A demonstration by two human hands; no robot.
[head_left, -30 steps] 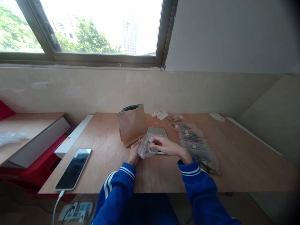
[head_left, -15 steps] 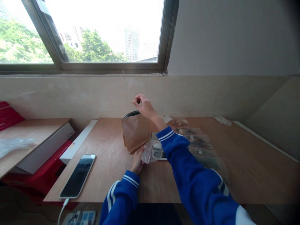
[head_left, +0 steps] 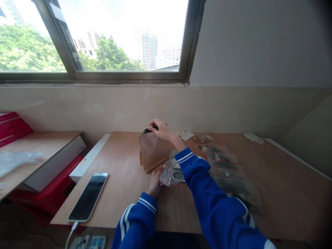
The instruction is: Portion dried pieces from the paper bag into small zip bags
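"How are the hands?"

"The right hand point(head_left: 161, 129) is curled over the mouth of the brown kraft-paper pouch point(head_left: 154, 150); the fingers are bent, and I can't tell whether they grip anything. The left hand point(head_left: 155, 181), low at the front of the pouch, is closed on the edge of a clear zip-seal bag point(head_left: 168, 175)."

"What worries you?"

"The pouch standing free. Neither hand seems to clasp its sides, so a wrist pressing on the rim could topple it. Anything small in those fingers might catch the lip and drop outside."

"And the zip-seal bag?"

"It's just right of the pouch's base, pinched at one side only. If it sags, loose contents could slide out, perhaps onto the pale flat device point(head_left: 173, 152) beside the pouch."

"Farther out?"

"Filled zip bags point(head_left: 225, 162) lie right of the pouch; the right sleeve point(head_left: 207, 183) passes close and could drag one. Left of the pouch, the smartphone point(head_left: 88, 197) has a charging cable point(head_left: 71, 232) hanging off the table, which a snag could pull."
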